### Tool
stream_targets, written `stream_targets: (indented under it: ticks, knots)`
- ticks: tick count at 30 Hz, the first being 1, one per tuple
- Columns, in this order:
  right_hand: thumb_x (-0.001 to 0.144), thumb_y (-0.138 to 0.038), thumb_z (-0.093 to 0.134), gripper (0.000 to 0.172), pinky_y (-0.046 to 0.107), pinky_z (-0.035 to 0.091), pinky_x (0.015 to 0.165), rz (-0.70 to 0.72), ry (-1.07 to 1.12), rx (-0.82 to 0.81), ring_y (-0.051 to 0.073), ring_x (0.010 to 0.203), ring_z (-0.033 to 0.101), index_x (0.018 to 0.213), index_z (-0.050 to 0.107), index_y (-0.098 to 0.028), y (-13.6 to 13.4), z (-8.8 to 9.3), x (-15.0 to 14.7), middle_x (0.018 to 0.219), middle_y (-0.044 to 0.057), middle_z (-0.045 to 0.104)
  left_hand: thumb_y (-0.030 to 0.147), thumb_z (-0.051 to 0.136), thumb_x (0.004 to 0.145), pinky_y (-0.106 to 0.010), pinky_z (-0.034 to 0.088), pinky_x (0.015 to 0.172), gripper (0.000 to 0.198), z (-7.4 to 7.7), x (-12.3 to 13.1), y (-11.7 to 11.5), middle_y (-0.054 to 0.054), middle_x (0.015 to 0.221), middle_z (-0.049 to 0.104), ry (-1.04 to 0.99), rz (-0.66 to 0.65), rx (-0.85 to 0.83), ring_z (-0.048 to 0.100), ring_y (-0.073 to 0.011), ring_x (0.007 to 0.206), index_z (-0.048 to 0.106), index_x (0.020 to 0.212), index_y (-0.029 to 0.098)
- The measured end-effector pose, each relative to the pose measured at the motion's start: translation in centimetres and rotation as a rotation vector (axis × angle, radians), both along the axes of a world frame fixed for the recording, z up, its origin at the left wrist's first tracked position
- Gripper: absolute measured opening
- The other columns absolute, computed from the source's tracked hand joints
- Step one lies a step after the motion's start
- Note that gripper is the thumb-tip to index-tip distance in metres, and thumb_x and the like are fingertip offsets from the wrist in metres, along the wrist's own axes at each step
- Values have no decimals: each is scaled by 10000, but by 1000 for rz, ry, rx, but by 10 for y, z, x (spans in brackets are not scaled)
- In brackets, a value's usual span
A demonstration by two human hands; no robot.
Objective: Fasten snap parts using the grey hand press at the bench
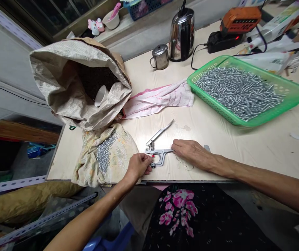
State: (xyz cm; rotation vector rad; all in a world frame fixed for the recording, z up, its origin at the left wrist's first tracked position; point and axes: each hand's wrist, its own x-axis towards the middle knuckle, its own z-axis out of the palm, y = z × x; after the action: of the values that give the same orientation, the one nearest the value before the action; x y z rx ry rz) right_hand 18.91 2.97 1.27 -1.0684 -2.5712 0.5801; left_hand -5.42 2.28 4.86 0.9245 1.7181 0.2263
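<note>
A pale wood-grain tabletop (230, 139) runs back to a grey wall and a window ledge, with metal shelf rails below its left edge. 1 press pliers (160, 153) lies near the front edge, upper handle raised. The left hand (138, 167) pinches its head, fingertips closed; whatever sits between them is too small to tell. The right hand (191, 153) lies flat, fingers together, on the lower handle's end. 1 green basket (269, 116) holds metal pins past counting; more lie on 1 floral cloth (120, 153). Behind stand 1 sack (60, 69), 1 kettle (182, 31) and 1 steel mug (160, 56).
</note>
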Motion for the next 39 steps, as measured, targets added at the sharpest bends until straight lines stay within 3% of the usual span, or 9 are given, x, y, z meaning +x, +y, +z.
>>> stream_targets:
  ticks: [7, 14, 22, 26, 27, 29, 32, 34, 39]
  knots:
    - [965, -53, 330, 261, 301, 318, 610, -37, 2, 177, 155, 674, 413, 810, 493, -185, -7, -7, 0, 801, 27, 514, 372, 840, 691, -194, 510, 430, 331, 2, -4, 0, 44, 455, 552, -167, 173, -121, 509, -67, 364, 633, 756, 121]
    - [951, -14, 335, 284, 313, 333, 633, -26, -46, 303, 166, 670, 423, 806, 514, -180, -11, -11, 0, 775, 29, 522, 440, 836, 673, -177, 489, 433, 394, -3, -1, -10, 38, 455, 571, -124, 147, -30, 542, -80, 372, 653, 803, 116]
    - [950, -41, 324, 271, 298, 337, 604, 9, -37, 68, 159, 679, 444, 799, 485, -198, -3, 6, -1, 810, 35, 548, 335, 843, 687, -178, 489, 425, 304, 1, 1, -2, 42, 477, 576, -88, 83, -105, 557, -81, 371, 634, 740, 121]
    - [972, -265, 487, 114, 341, 451, 701, 12, -45, -2, 208, 839, 547, 912, 549, -192, 8, 7, 5, 992, 93, 608, 330, 835, 702, -173, 479, 418, 291, 0, 0, -1, 50, 468, 559, -86, 81, -134, 545, -74, 364, 641, 736, 117]
    - [942, -367, 565, 191, 385, 478, 775, 4, -43, 13, 251, 965, 561, 1008, 564, -188, 12, 6, 7, 1127, 130, 601, 323, 828, 712, -172, 477, 417, 279, 0, 0, -1, 50, 467, 558, -87, 78, -138, 540, -72, 362, 644, 736, 114]
    - [823, -527, 700, 569, 494, 455, 940, -22, -54, 64, 351, 1241, 461, 1240, 509, -191, 23, 5, 12, 1402, 187, 470, 296, 809, 734, -179, 478, 417, 247, 1, 1, -1, 46, 468, 562, -81, 79, -145, 531, -71, 359, 650, 740, 108]
    - [692, -597, 788, 919, 569, 364, 1055, -14, -102, 108, 416, 1397, 287, 1405, 383, -182, 40, 3, 15, 1521, 212, 345, 247, 777, 762, -191, 482, 418, 195, 3, 3, -1, 48, 469, 561, -63, 100, -141, 523, -73, 355, 647, 740, 103]
    - [680, -586, 797, 930, 568, 361, 1056, 21, -108, 119, 411, 1371, 331, 1404, 388, -169, 48, 4, 13, 1466, 208, 419, 235, 767, 769, -194, 479, 416, 184, 4, 4, -2, 51, 465, 556, -51, 107, -144, 519, -73, 351, 644, 739, 103]
    - [682, -519, 807, 746, 495, 445, 933, 49, -163, 127, 342, 1086, 522, 1252, 502, -146, 54, 17, 4, 1171, 149, 595, 298, 786, 752, -207, 477, 436, 236, 3, 5, -2, 42, 449, 557, -39, 98, -147, 517, -84, 354, 646, 756, 108]
